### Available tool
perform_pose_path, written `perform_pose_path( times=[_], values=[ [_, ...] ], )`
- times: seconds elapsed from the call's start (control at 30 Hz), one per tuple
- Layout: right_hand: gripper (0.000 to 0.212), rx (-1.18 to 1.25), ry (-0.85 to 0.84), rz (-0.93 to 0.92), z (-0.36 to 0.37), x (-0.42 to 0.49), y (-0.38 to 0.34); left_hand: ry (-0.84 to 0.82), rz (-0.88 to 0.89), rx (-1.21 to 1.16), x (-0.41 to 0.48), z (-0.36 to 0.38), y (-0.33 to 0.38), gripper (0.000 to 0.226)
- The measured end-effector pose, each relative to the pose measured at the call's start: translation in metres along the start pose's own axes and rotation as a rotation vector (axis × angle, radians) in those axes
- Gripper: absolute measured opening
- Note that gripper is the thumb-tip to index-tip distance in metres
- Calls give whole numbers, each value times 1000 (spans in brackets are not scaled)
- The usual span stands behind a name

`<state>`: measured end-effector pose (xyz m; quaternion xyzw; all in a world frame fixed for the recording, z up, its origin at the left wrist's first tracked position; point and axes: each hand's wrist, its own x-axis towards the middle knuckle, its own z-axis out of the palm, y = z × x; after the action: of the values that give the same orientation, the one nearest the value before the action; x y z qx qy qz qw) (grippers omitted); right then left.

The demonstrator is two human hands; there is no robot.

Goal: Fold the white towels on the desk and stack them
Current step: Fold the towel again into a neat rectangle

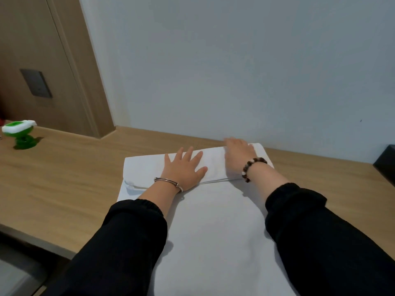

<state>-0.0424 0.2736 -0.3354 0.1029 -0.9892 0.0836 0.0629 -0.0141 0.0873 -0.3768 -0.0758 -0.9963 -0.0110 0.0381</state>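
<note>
A folded white towel (147, 167) lies across the far end of a larger white towel (213, 227) spread flat on the wooden desk (64, 178). My left hand (184, 169) presses flat on the folded towel with fingers spread; a silver bangle circles that wrist. My right hand (239, 152) rests palm down on the folded towel's right part, near the wall; it is blurred, and a beaded bracelet sits on its wrist. Both forearms in black sleeves cross the spread towel.
A green and white gadget (20, 133) stands at the desk's far left. A dark box corner (384, 163) shows at the right edge. The pale wall (235, 71) runs right behind the towels, and a wooden door frame (70, 67) stands on the left.
</note>
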Motion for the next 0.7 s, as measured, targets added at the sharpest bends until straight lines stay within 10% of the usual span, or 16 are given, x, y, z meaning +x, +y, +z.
perform_pose_path(
  times=[0.57, 0.7],
  values=[
    [60, -72, -67, 305, 26, -11, 41, 24, -284, -18, -49, -8, -70, 69],
    [56, -91, -5, 51, 23, -18, 36, -3, -70, -14, -71, -8, -75, 75]
  ],
)
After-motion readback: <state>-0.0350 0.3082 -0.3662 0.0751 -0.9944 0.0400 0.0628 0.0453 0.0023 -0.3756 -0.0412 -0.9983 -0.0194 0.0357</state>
